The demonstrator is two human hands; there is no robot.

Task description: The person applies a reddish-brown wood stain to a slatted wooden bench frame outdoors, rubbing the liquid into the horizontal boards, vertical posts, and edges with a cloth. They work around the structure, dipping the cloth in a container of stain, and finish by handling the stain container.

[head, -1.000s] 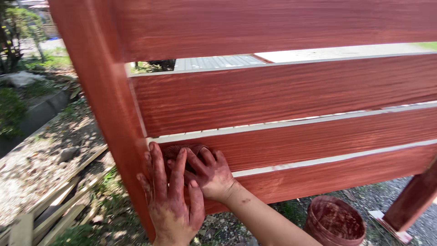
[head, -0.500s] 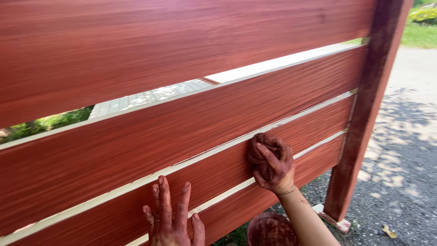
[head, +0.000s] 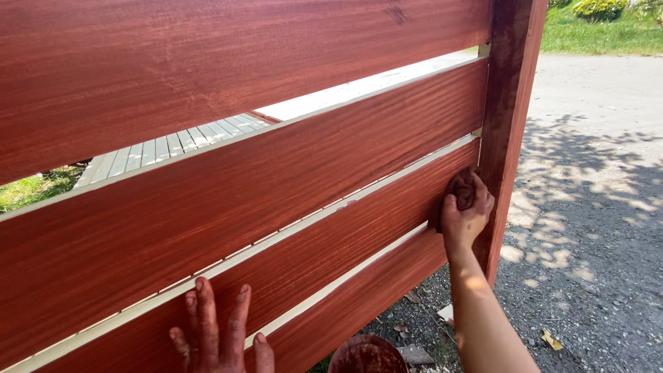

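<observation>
A red-brown stained wooden fence (head: 276,207) of horizontal boards fills the view. My right hand (head: 464,211), smeared with stain, presses a dark stained rag (head: 463,190) against the third board where it meets the upright post (head: 507,103). My left hand (head: 217,331), also stained, lies flat with fingers spread on a lower board at the bottom left. A round container of stain (head: 366,356) stands on the ground below the fence, partly cut off by the frame edge.
Gravel ground (head: 594,228) with leaf shadows lies to the right of the post. Grass and shrubs (head: 601,27) are at the far right top. Through the gap between boards a pale slatted surface (head: 173,148) shows.
My right hand slid the rag rightward along the board, from near the left post to the right post. The view swung right with it. My left hand stayed flat on the lower board.
</observation>
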